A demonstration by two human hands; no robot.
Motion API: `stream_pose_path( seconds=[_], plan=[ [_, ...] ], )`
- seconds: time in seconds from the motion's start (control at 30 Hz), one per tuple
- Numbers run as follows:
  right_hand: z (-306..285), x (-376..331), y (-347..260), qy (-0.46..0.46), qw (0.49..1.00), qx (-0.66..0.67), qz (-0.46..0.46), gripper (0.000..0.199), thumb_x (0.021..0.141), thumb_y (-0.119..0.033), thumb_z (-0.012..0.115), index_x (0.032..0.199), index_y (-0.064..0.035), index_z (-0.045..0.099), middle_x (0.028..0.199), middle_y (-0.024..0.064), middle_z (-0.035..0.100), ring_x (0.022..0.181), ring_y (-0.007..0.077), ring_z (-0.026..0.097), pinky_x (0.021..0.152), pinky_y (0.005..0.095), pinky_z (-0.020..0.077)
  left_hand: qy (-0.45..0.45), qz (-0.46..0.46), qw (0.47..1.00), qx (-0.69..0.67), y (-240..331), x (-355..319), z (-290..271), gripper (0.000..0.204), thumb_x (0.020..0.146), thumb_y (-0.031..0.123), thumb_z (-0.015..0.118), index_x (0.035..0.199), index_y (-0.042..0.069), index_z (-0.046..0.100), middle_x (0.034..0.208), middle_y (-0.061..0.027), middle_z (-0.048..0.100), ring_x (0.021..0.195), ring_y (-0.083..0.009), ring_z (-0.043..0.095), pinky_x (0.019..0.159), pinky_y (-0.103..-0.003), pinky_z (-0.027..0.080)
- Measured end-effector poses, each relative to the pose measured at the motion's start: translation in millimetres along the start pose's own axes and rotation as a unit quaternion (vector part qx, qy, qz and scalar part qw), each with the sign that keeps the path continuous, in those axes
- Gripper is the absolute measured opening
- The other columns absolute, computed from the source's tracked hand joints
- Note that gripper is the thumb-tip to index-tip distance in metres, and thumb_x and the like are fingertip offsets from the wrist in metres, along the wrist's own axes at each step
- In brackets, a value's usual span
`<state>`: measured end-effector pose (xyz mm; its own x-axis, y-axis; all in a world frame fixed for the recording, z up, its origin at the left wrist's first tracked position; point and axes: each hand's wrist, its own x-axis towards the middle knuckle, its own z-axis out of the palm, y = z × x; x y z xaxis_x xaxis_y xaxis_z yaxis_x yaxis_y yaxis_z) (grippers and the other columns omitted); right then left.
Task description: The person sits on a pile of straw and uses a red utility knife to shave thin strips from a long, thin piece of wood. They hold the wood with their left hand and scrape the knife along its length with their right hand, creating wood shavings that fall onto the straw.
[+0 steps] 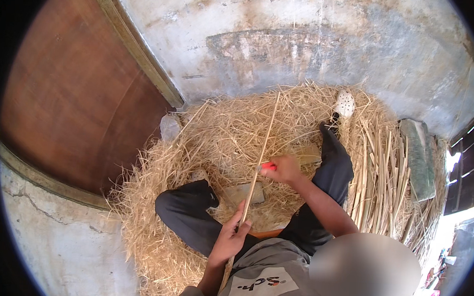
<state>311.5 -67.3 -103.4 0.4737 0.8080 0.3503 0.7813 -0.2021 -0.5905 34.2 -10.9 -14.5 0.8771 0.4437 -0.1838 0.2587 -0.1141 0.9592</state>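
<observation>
Left hand (231,240) grips a long stalk (252,187) while right hand (283,169) clasps a red tool (268,165).

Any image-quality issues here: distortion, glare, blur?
Head view: fisheye distortion bows the door frame, with black corners; head view: glare burns out patches along the right edge; head view: a smooth grey blurred oval hides part of the lower right; head view: left hand, right hand and stick are readable, the red tool's tip unclear.
</observation>
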Motion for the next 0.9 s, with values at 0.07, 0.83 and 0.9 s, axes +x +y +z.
stream_pose_path(
  seconds=[0.07, 0.83, 0.9],
  plan=[
    [1.2, 9.2, 6.6, 0.039, 0.998, -0.022, -0.032, 0.062, 0.076, -0.067, 0.062, 0.06, -0.0077, 0.057, 0.05, 0.0131, 0.051, 0.047, 0.0323, 0.055, 0.046, 0.0432, 0.0411, 0.006, -0.002, 1.0, 0.003, 2.7, -0.8, 0.7, 0.057, 0.098, 0.008, 0.051, 0.151, 0.016, 0.032, 0.07, 0.0058, 0.046, 0.054, -0.002, 0.037, 0.049, -0.019, 0.035],
    [-9.5, 49.3, 37.3, 0.047, 0.987, -0.013, 0.15, 0.071, 0.085, -0.068, 0.049, 0.061, -0.0027, 0.06, 0.052, 0.0194, 0.052, 0.051, 0.039, 0.055, 0.054, 0.0494, 0.0443, 0.005, -0.032, 0.999, -0.039, 6.4, -25.9, 1.3, 0.058, 0.097, 0.003, 0.051, 0.15, 0.015, 0.032, 0.075, 0.0052, 0.048, 0.055, -0.0022, 0.038, 0.049, -0.019, 0.037],
    [4.5, 25.2, 12.6, 0.033, 0.995, -0.02, 0.088, 0.07, 0.087, -0.067, 0.048, 0.06, -0.0032, 0.06, 0.052, 0.0195, 0.052, 0.05, 0.0391, 0.055, 0.054, 0.0491, 0.0445, 0.011, -0.036, 0.998, -0.045, 6.5, -25.3, 4.6, 0.058, 0.097, 0.003, 0.051, 0.15, 0.015, 0.032, 0.076, 0.0049, 0.048, 0.056, -0.0023, 0.039, 0.049, -0.019, 0.037]
  ],
)
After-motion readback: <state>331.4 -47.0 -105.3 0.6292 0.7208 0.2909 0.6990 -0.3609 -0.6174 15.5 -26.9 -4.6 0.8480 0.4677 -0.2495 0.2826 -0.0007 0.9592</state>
